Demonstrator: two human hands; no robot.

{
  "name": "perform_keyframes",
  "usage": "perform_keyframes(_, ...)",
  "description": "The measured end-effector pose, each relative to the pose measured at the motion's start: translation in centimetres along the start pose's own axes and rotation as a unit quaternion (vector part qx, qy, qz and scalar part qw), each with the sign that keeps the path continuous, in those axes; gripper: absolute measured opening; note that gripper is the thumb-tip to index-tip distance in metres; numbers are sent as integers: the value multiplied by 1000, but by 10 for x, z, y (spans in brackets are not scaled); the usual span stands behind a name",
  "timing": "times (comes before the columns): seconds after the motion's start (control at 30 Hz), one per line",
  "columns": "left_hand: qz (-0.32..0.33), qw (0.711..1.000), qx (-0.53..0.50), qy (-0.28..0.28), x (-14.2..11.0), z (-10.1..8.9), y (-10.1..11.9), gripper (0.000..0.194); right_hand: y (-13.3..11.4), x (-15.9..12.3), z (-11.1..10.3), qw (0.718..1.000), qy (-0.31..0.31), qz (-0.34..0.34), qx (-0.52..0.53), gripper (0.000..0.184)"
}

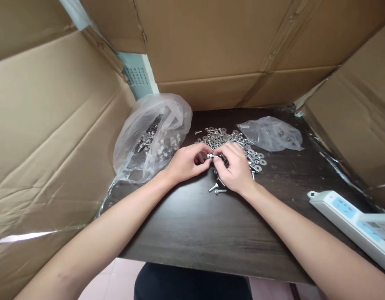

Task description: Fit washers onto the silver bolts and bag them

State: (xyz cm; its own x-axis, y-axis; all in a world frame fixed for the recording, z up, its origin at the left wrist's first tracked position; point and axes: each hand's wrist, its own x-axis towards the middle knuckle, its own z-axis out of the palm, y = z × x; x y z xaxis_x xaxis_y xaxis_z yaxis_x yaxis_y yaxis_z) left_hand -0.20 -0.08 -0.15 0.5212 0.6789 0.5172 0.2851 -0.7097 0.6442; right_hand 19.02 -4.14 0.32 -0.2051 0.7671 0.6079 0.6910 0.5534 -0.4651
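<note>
Cardboard: a creased wall (54, 125) stands at the left, and a taped panel (211, 41) closes off the back.
Large bag: clear plastic (125, 141), open, with small metal hardware (145, 141) inside, on the tabletop (179, 225).
Left hand: hovers (186, 162) just right of the large bag, fingers curled narrowly about the left end of a small bolt; whether they touch it, I cannot tell.
Bolt: silver (212, 156), lying roughly level between the two hands, in front of the pile.
Loose bolts: a few (219, 189) below the right hand, near its wrist.
Right hand: thumb and index fingers (235, 166) pinch the right end of the bolt.
Pile: washers, nuts and bolts (256, 160), spread behind and beside the right hand.
Small bag: crumpled clear plastic (273, 133), just right of the pile.
Power strip: white and blue (339, 212), slanting at the far right.
</note>
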Motion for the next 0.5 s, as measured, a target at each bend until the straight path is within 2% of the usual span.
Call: perform_keyframes(0.5, 36, 999, 28, 17, 2, 1, 0, 16, 6, -1, 4, 999, -20, 30, 7, 14)
